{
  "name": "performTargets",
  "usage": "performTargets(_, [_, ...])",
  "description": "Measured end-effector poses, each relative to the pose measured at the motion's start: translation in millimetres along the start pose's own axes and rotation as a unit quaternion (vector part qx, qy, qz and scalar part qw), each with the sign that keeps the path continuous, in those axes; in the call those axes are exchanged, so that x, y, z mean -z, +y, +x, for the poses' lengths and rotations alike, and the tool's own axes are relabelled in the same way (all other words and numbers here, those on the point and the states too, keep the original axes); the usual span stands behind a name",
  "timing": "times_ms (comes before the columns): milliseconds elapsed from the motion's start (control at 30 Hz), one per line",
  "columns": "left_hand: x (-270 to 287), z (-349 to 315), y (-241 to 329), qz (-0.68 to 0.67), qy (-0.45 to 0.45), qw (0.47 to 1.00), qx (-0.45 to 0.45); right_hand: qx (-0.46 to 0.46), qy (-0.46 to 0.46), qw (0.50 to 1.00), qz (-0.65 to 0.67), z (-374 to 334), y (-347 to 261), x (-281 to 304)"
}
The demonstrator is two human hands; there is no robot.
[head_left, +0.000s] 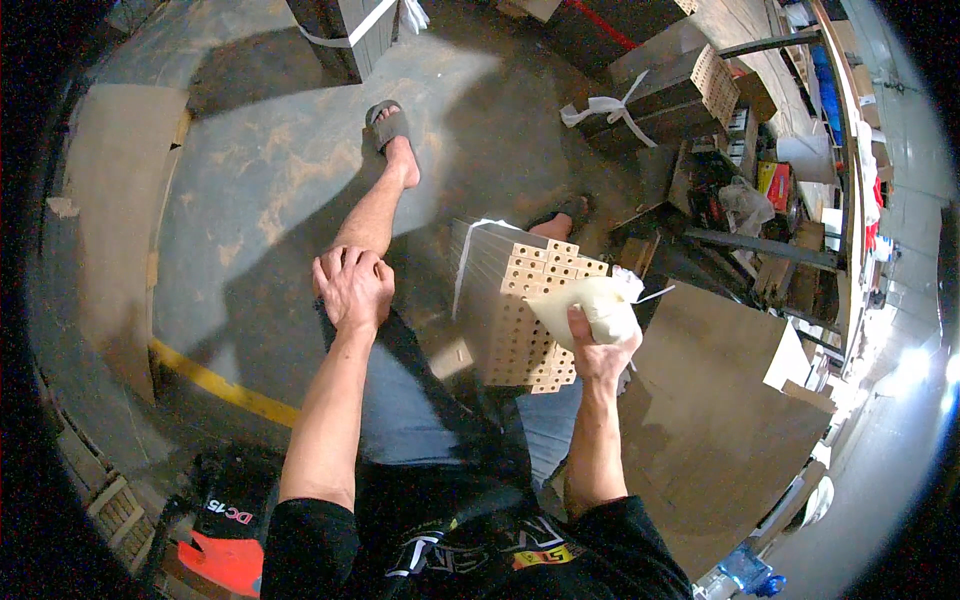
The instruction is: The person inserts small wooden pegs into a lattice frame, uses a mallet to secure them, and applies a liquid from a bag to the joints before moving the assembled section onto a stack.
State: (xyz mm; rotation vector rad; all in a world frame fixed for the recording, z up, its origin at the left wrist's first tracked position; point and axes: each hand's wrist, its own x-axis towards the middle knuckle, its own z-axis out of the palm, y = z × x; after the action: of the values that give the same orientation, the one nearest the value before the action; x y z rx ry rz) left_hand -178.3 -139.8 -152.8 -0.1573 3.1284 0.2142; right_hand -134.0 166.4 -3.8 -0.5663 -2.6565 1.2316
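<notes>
My left hand (353,288) rests on my left knee, its fingers draped over it and holding nothing. In my right hand (603,358) is a plump squeeze bag of cream-coloured paste (598,303), gripped with the thumb on its side. The bag's gathered top is tied off with a white tie, and its narrow end points left over a bundle of dark strips (508,338). Pale end faces full of round holes show on that bundle, which leans by my right leg with a white band around it. Whether the bag's tip touches a hole, I cannot tell.
More banded bundles stand ahead, one dark bundle (345,40) at the top and another bundle (690,95) farther right. A cardboard sheet (735,390) lies to my right, another cardboard sheet (115,220) at left. A cluttered shelf frame (770,247) lines the right. An orange-red object (222,568) is at lower left.
</notes>
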Motion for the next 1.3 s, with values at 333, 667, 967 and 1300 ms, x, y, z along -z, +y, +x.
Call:
performTargets(333, [-0.4, 0.5, -0.7, 0.011, -0.002, 1.0, -0.001, -0.014, -0.002, 1.0, 0.014, -9.1, 12.4, -7.2])
performTargets(667, [9.7, 2.0, 1.9, -0.019, -0.031, 0.999, 0.005, 0.01, 0.017, 1.0, 0.016, -8.4, 13.8, 0.2])
performTargets(967, [10.4, 2.6, 3.8, -0.019, -0.048, 0.999, 0.012, -0.043, -0.006, 0.999, -0.033, -6.1, -12.7, -15.2])
performTargets(1300, [9.2, 1.7, 4.9, -0.027, -0.043, 0.999, 0.011, 0.009, 0.033, 0.996, 0.086, -14.1, 5.1, -9.9])
